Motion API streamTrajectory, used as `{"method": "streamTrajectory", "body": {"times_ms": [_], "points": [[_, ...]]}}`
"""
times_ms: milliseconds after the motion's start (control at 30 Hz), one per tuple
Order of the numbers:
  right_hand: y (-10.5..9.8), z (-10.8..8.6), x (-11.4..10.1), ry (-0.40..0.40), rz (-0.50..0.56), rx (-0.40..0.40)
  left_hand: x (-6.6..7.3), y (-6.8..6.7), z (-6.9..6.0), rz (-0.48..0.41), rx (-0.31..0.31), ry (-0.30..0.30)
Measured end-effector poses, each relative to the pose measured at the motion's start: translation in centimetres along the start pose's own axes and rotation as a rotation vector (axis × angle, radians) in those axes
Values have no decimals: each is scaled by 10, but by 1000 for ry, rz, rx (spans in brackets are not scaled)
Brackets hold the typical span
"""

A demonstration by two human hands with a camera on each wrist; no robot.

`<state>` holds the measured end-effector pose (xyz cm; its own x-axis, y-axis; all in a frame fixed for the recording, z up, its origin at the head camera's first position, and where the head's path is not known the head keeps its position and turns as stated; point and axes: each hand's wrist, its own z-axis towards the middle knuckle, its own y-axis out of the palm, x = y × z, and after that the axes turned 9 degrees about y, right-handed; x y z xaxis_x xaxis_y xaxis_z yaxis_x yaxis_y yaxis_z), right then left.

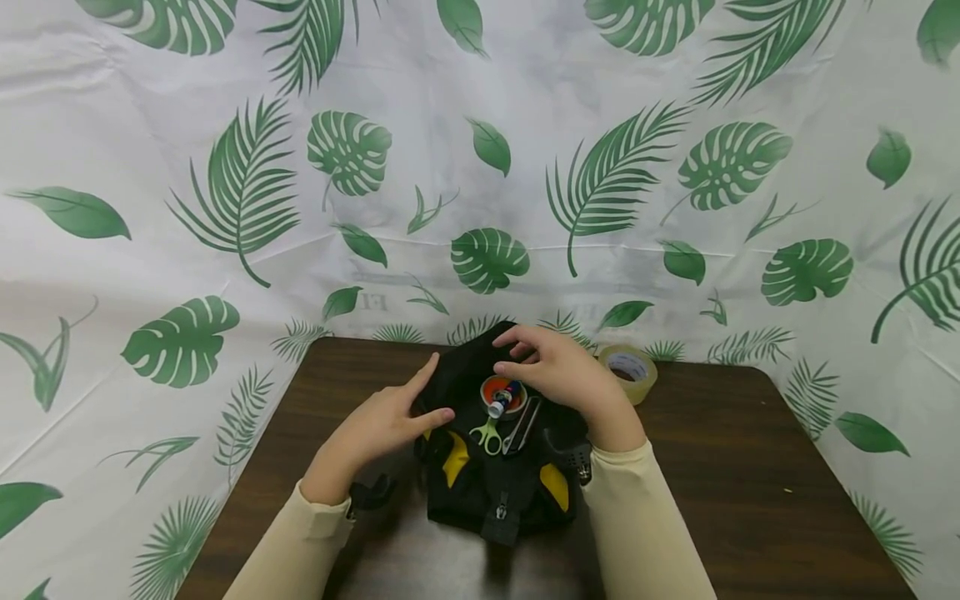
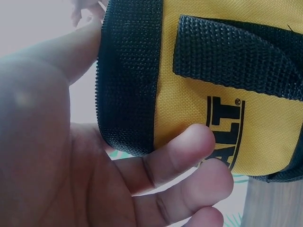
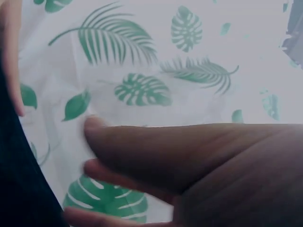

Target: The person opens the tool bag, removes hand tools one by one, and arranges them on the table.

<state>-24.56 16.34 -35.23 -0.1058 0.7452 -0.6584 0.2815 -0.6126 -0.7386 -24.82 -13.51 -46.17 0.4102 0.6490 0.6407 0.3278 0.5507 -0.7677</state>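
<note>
A black and yellow fabric tool bag (image 1: 502, 479) stands on the table with its top flap raised. Seen from above at its mouth are an orange and white round item (image 1: 491, 385), a blue and white tube (image 1: 501, 403), light-green-handled scissors (image 1: 489, 435) and a dark, slim tool (image 1: 522, 425). My left hand (image 1: 378, 425) is spread at the bag's left side. In the left wrist view, its fingers (image 2: 182, 151) touch the yellow end panel (image 2: 189, 109) below a black strap. Over the bag's back right hovers my right hand (image 1: 562, 367), fingers loosely bent and holding nothing.
A roll of clear packing tape (image 1: 647, 371) lies behind the bag to the right, on the dark wooden table (image 1: 720, 467). Behind the table hangs a white cloth (image 1: 525, 192) printed with green leaves. A tiny yellow scrap (image 1: 787, 490) lies at the right.
</note>
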Motion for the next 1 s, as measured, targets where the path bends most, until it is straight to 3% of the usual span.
{"method": "streamTrajectory", "body": {"times_ms": [167, 367, 700, 1000], "points": [[7, 16, -6, 85, -106, -115, 0, 0, 0, 4, -1, -4], [23, 48, 0, 132, -129, -145, -1, -2, -2, 18, 9, 0], [50, 67, 41, 239, 19, -149, 0, 1, -2, 13, 4, -4], [63, 71, 76, 286, 21, -196, 0, -2, -3, 25, -7, -15]]}}
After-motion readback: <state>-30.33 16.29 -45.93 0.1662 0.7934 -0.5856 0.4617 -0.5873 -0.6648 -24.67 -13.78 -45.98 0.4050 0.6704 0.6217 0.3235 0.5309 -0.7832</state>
